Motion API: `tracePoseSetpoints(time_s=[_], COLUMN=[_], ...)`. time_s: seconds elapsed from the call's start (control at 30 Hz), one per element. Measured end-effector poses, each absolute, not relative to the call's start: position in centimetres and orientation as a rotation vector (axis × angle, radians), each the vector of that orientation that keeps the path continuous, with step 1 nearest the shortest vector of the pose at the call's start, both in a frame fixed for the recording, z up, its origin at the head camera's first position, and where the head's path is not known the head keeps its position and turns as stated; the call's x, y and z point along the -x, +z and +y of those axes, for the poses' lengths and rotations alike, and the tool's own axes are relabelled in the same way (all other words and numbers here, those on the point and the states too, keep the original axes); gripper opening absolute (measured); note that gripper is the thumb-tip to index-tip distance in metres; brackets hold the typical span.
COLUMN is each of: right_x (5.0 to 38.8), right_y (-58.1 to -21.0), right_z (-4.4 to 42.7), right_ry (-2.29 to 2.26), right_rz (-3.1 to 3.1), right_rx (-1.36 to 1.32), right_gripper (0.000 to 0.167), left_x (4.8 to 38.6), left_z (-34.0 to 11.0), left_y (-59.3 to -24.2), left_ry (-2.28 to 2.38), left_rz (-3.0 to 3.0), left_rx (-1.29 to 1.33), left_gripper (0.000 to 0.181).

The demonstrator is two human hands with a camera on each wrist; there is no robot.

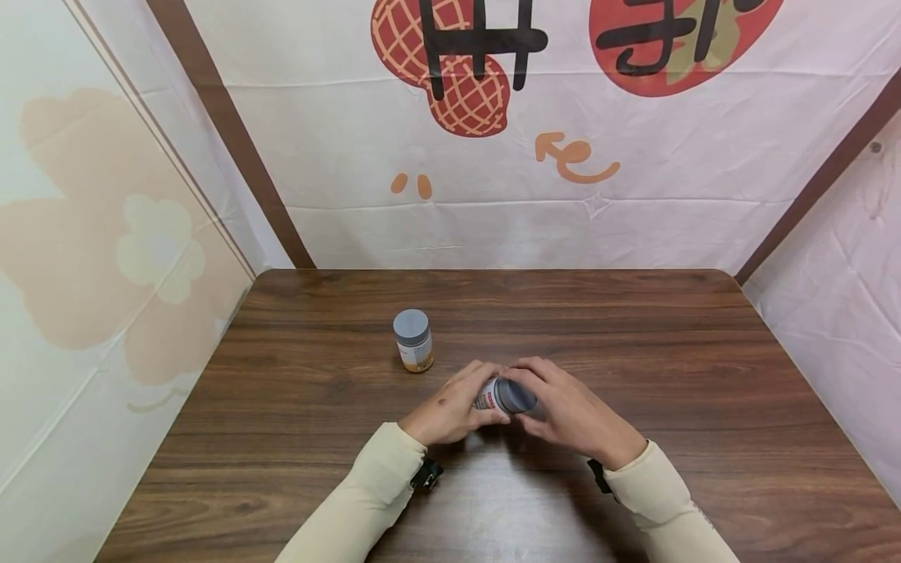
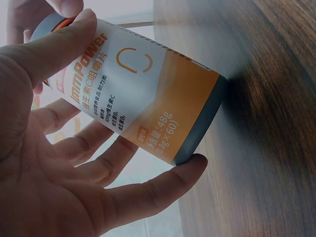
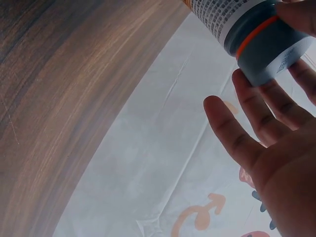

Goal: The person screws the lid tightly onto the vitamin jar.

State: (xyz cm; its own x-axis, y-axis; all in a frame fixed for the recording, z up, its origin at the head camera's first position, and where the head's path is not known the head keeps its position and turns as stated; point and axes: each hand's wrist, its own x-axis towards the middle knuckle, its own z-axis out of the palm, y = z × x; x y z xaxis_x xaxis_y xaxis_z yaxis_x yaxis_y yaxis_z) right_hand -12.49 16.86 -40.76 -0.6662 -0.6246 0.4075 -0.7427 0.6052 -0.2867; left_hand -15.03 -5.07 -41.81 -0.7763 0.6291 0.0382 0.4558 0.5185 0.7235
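Observation:
A supplement bottle [image 2: 148, 94] with a white and orange label is tilted just above the table. My left hand [image 1: 454, 403] holds its body, the thumb across the label and fingers behind; the little finger touches the dark base. On its grey lid [image 3: 271, 49], my right hand [image 1: 573, 403] has the thumb on one side and fingertips on the other. An orange ring shows round the lid in the right wrist view. The right little finger stands off the lid. A second bottle [image 1: 417, 356], similar with a grey lid [image 1: 411, 324], stands upright behind and left of the hands.
The brown wood-grain table [image 1: 633, 328] reaches back to a white printed cloth [image 1: 521, 227]. Another cloth with a flower print [image 1: 84, 234] hangs at the left, and a pale one [image 1: 831, 274] at the right.

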Motion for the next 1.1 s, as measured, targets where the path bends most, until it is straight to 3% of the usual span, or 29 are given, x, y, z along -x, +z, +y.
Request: tracePoseSetpoints(time_s=[0.63, 0.9, 1.1], right_x=[12.09, 12.51, 12.64], right_y=[-41.23, -40.93, -40.9], right_z=[16.23, 16.73, 16.78], right_ry=[0.687, 0.637, 0.622], right_rz=[-2.694, -2.598, -2.566], right_rx=[-0.853, -1.063, -1.154], right_gripper=[0.05, 0.069, 0.065], left_x=[15.03, 15.1, 15.08], left_z=[-5.17, -5.17, -5.17], left_y=[-41.93, -42.08, -42.11], left_ry=[1.094, 1.112, 1.116], left_rz=[2.545, 2.533, 2.537], left_rx=[-0.943, -0.964, -0.959], left_gripper=[0.057, 0.056, 0.056])
